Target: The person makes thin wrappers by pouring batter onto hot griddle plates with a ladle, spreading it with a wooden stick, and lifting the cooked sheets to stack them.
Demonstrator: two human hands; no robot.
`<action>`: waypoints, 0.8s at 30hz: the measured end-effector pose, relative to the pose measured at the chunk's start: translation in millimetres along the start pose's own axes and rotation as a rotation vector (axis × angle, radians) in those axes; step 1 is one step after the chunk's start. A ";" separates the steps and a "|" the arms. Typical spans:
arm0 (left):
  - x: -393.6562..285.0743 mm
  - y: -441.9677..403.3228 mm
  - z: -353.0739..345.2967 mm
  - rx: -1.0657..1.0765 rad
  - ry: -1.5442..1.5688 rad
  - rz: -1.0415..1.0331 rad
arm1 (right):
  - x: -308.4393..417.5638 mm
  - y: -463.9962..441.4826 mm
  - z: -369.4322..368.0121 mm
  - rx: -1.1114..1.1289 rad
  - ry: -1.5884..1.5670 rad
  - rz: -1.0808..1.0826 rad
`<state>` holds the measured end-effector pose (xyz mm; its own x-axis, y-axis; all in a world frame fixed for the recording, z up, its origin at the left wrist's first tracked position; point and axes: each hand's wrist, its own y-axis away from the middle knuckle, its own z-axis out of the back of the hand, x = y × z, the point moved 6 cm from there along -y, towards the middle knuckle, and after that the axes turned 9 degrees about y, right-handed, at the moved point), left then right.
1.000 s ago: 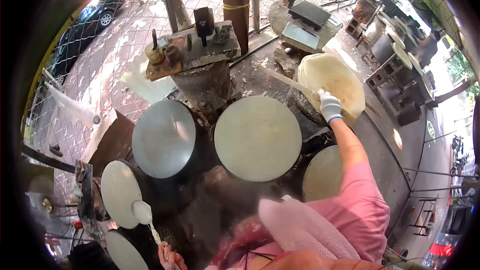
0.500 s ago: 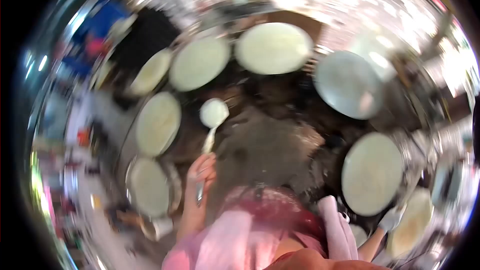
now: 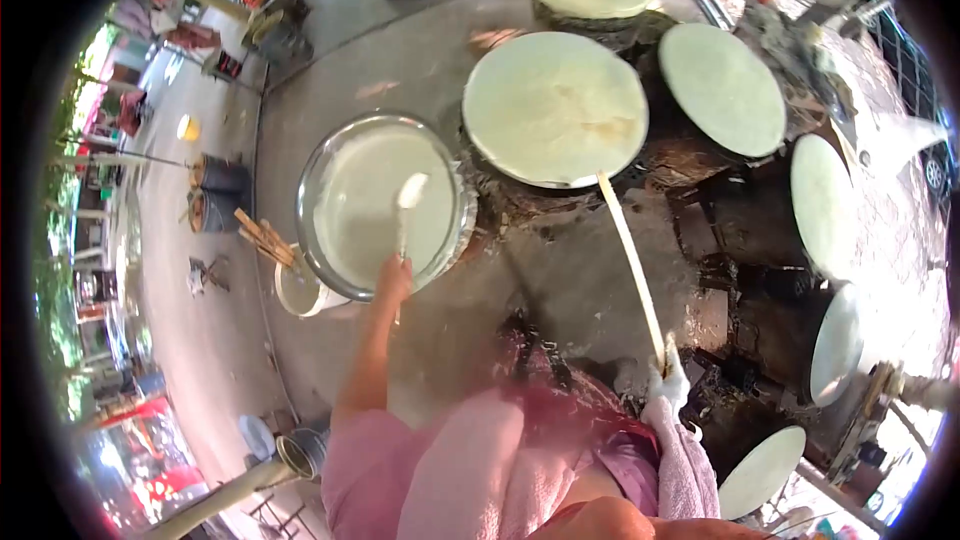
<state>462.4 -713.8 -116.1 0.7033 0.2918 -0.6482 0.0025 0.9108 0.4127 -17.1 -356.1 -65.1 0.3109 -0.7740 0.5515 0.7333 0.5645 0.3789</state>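
My bare left hand [image 3: 394, 282] is closed round the handle of a ladle [image 3: 411, 190]. The ladle's head is coated white and lies over a wide metal basin [image 3: 304, 225] of pale, creamy batter [image 3: 355, 195]; whether it touches the batter I cannot tell. A long, flat wooden stick [image 3: 632, 262] is gripped in my gloved right hand [image 3: 668, 388]. Its far tip meets the front rim of a large pale round sheet [image 3: 553, 105], which has a brownish patch on its right side.
More pale round sheets [image 3: 724, 88] curve along the right side, above dark, sooty ground. A white bucket [image 3: 298, 294] with wooden sticks [image 3: 265, 238] stands left of the basin. Dark buckets [image 3: 220, 185] and a yellow container [image 3: 188, 127] are farther left.
The view has swung left, bringing the batter basin in front. The ladle is now over the basin. My right hand has come in from the far right and the wooden stick now shows in it.
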 end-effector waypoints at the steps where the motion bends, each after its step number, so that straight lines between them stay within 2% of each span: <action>1: 33.9 -32.6 -4.2 0.018 -0.234 -0.154 | 18.8 5.7 -19.2 0.066 -0.029 -0.077; 2: 43.8 -53.9 -5.1 0.044 -0.345 -0.199 | 22.3 11.1 -42.1 0.161 -0.117 -0.205; 3: 53.3 -75.1 -5.9 0.065 -0.456 -0.248 | 78.1 21.3 -35.1 0.205 -0.008 -0.253; 4: 44.3 -90.0 -9.1 0.089 -0.446 -0.182 | 83.4 21.5 -45.8 0.223 0.061 -0.249; 5: 40.3 -106.5 -12.4 0.115 -0.438 -0.118 | 89.1 23.0 -52.6 0.225 0.158 -0.228; 6: 37.5 -125.7 -13.2 0.081 -0.434 -0.154 | 93.4 23.1 -57.7 0.225 0.256 -0.201; 7: 36.0 -143.5 -13.3 0.042 -0.426 -0.191 | 92.4 21.8 -64.1 0.223 0.256 -0.178; 9: 52.2 -169.1 -21.6 0.169 -0.407 -0.162 | 81.7 18.4 -78.9 0.223 0.255 -0.127; 13: 117.1 -156.6 -50.1 0.327 -0.543 -0.226 | 88.4 10.1 -103.9 0.313 0.073 -0.002; 15: 160.1 -111.1 -69.4 0.361 0.326 0.401 | 91.9 10.0 -126.7 0.461 0.014 -0.035; 16: 156.7 -80.7 -76.4 0.467 0.623 0.487 | 95.2 9.9 -137.8 0.536 -0.016 -0.047; 17: 148.2 -49.7 -82.6 0.569 0.923 0.562 | 118.2 12.1 -143.8 0.538 0.097 0.231; 18: 144.6 -27.3 -90.6 0.522 1.040 0.590 | 138.0 17.4 -146.8 0.631 0.383 0.271; 20: 124.4 14.4 -114.2 0.617 1.464 0.593 | 121.3 27.0 -177.2 0.618 0.316 0.374; 21: 110.6 31.4 -118.6 0.532 1.572 0.576 | 123.1 36.5 -179.1 0.811 0.458 0.249; 22: 92.1 48.3 -117.9 0.446 1.677 0.553 | 106.3 44.8 -188.1 0.828 0.374 0.186; 24: 50.0 81.4 -118.6 0.511 2.110 0.635 | 94.7 59.5 -183.5 0.902 0.204 0.252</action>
<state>413.5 -590.5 -190.8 -0.8252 0.5293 0.1973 0.5212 0.5789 0.6271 166.9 -448.5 -126.7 0.5579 -0.5868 0.5868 -0.0845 0.6633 0.7436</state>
